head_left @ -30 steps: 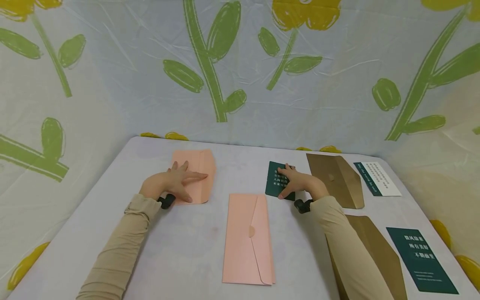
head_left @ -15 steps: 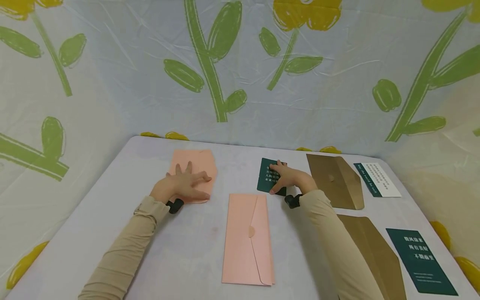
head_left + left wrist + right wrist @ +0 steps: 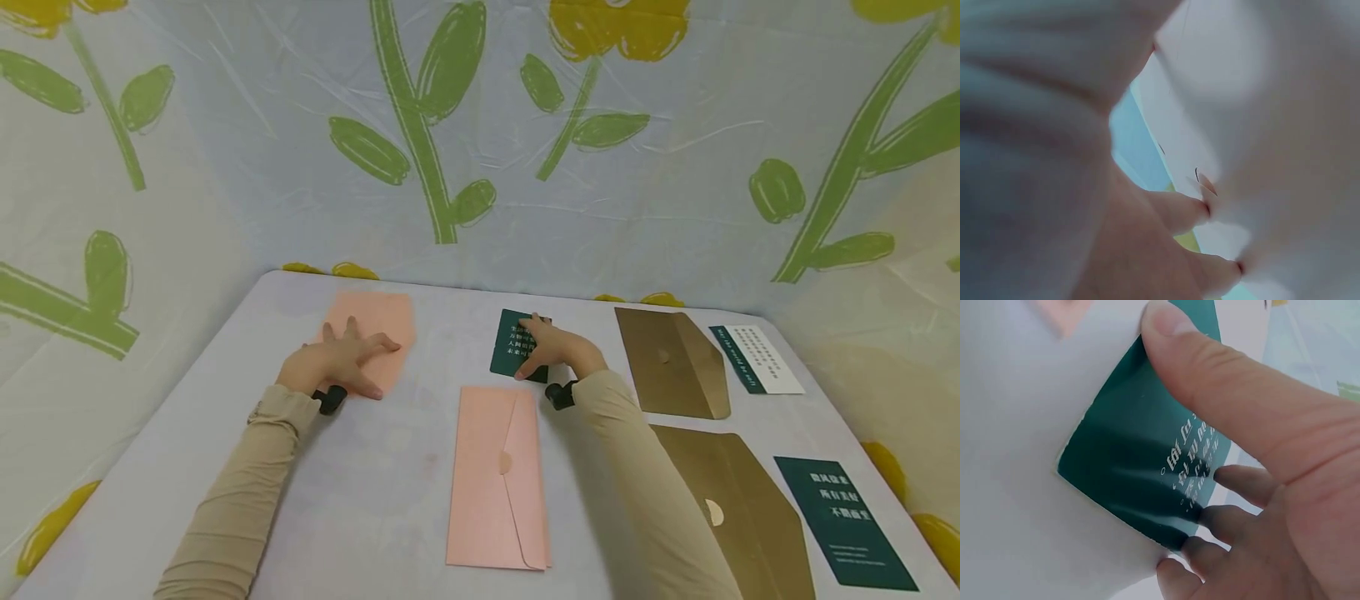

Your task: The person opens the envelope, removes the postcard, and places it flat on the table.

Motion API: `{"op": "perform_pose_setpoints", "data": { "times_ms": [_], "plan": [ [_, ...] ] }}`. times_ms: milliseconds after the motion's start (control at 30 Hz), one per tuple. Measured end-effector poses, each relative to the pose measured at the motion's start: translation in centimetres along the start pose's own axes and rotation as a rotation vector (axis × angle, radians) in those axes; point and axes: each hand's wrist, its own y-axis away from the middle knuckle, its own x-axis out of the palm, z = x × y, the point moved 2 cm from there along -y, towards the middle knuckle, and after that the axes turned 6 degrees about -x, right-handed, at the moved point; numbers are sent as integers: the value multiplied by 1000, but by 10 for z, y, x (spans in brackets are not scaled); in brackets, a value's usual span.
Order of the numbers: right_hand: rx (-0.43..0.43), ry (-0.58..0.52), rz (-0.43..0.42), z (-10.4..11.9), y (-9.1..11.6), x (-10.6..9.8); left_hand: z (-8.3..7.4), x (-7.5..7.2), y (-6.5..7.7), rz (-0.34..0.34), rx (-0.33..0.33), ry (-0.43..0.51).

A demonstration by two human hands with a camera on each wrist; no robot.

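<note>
Spread fingers of my left hand [image 3: 333,358] rest on a small pink envelope [image 3: 382,307] at the table's far left; the hand covers part of it. In the left wrist view, the fingertips press down on a pale, blurred surface. My right hand [image 3: 555,343] spans a small dark green card [image 3: 510,348] with white printed characters, beyond the middle of the table. The right wrist view shows the thumb [image 3: 1169,328] at one edge of this card and the fingers along another edge. The palm hides part of the card's print.
A long pink envelope [image 3: 480,475] lies closed in the middle front. To the right are two brown envelopes, one farther back [image 3: 660,367] and one nearer [image 3: 750,492], partly under my right sleeve. Beyond them lie a white-and-green card [image 3: 757,358] and a larger green card [image 3: 843,517].
My right hand has slid the small green card leftward and slightly away. The left hand first shifted right over the small pink envelope, then back left; the envelope has moved left and turned slightly.
</note>
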Motion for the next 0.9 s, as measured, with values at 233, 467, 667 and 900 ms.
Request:
{"op": "perform_pose_setpoints", "data": {
  "times_ms": [233,467,667,900],
  "plan": [
    [16,45,11,16,-12,4,23,-7,3,16,25,19],
    [11,62,18,37,-26,9,45,-17,7,19,39,50],
    [-10,73,18,53,-38,18,70,-20,19,5,28,124],
    [-36,66,35,63,-63,36,88,-21,36,8,4,174]
  ]
}}
